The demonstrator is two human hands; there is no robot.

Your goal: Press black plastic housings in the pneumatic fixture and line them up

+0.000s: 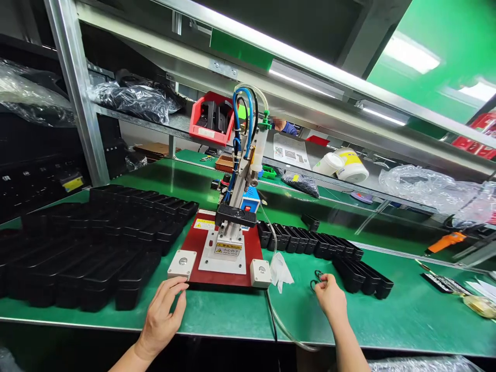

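My left hand is open, with its fingers loosely bent and the thumb apart. Its fingertips are at the lower edge of the left button box; whether they touch it I cannot tell. Between finger and thumb, my right hand pinches a small black piece with two loops, its kind unclear. Between the hands stands a small pneumatic press on a red base. A black plastic part sits crosswise in its fixture. The right button box is beside a white tissue.
Rows of long black cases cover the bench's left side. More black cases line the right, with several near my right hand. An orange electric screwdriver hangs far right. A red bin stands on the shelf.
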